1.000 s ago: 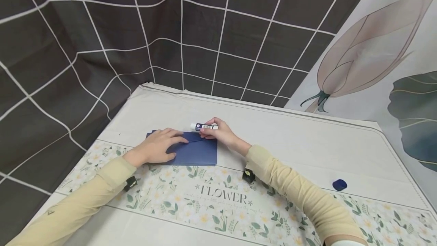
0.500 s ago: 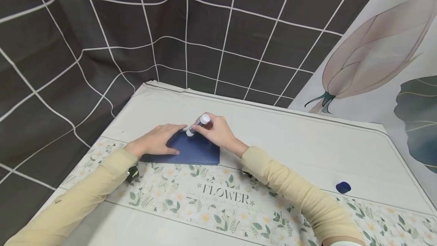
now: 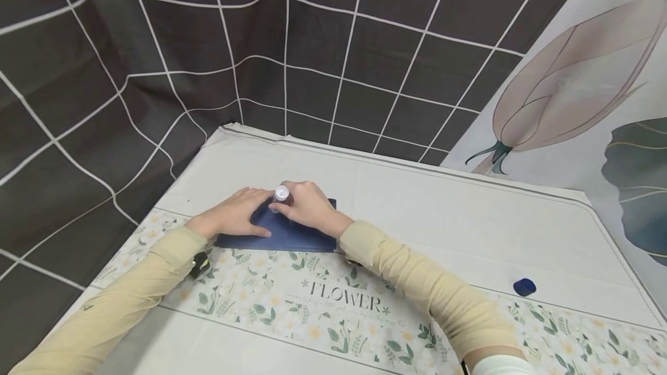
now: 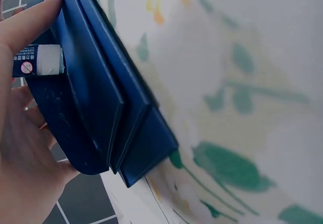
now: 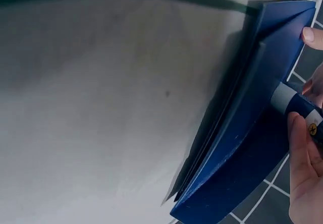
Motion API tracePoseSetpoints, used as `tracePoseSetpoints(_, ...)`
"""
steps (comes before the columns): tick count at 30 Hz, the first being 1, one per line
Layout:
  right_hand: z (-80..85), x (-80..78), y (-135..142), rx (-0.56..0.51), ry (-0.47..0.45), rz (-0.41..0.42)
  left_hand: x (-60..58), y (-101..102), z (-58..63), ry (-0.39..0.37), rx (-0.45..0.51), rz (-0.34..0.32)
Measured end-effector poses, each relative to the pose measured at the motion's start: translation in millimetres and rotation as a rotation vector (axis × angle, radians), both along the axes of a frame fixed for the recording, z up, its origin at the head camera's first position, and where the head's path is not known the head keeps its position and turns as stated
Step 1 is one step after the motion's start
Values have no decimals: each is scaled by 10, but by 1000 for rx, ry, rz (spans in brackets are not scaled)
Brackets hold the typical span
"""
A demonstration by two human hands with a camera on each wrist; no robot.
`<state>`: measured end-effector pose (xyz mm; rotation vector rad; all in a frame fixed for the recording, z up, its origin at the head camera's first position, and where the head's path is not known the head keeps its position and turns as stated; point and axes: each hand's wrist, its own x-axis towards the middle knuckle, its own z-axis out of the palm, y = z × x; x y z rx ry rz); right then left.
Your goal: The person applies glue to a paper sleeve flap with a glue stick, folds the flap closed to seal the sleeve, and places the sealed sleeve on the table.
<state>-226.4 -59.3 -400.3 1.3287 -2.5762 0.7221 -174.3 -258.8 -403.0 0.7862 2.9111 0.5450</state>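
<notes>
A dark blue envelope [image 3: 299,237] lies on the tablecloth, its flap [image 4: 75,138] folded out; the left wrist view shows more blue layers stacked beneath. My right hand [image 3: 308,206] grips an uncapped glue stick [image 3: 282,193], held upright with its base facing up. In both wrist views its white end [image 5: 283,98] meets the blue paper near the flap. My left hand [image 3: 234,213] rests on the envelope's left part, fingers spread along the far edge and thumb on the front. Whitish streaks mark the flap in the left wrist view.
A small dark blue cap [image 3: 524,287] lies to the right on the tablecloth. The cloth [image 3: 417,213] has a floral band with the word FLOWER. A dark gridded curtain [image 3: 312,33] hangs behind the table, and a leaf-printed one [image 3: 563,85] at the right.
My right hand has turned the glue stick from lying flat to upright, brought it down on the envelope and moved it left. My left hand has shifted slightly, and the flap has folded outward.
</notes>
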Motion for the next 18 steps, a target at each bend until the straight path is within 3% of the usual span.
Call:
tracePoseSetpoints(9, 9, -14, -22, 46, 22, -19, 16, -2, -24, -48, -7, 1)
tracePoseSetpoints(18, 48, -18, 144, 47, -4, -53, 2, 6, -33, -42, -28, -10)
